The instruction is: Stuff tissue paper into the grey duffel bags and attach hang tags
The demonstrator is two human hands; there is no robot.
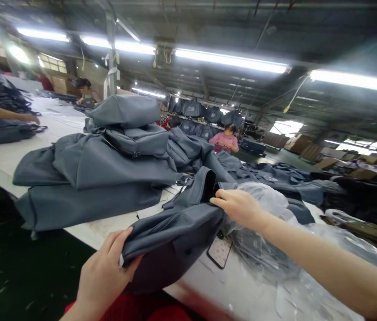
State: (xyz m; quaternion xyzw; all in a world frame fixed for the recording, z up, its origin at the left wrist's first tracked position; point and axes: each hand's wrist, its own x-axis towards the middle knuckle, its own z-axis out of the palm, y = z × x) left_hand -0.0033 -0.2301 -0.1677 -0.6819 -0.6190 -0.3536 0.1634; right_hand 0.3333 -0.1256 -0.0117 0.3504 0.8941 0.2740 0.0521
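Observation:
A dark blue-grey bag (175,240) hangs tilted over the near edge of the white table, between my two hands. My left hand (106,263) grips its near left edge, thumb and fingers pinching the fabric, with a small white tag showing there. My right hand (237,206) is closed on the far right edge, beside a dark opening in the bag. Behind it on the table, a pile of similar grey bags (118,162) is stacked up. A phone (219,252) with a patterned back lies under the bag's right side.
Clear plastic bags (265,249) are heaped at the right. More grey bags (275,176) spread along the white table (84,232) behind them. A co-worker's arm (6,111) reaches in at the far left; a person in pink (224,141) is further back.

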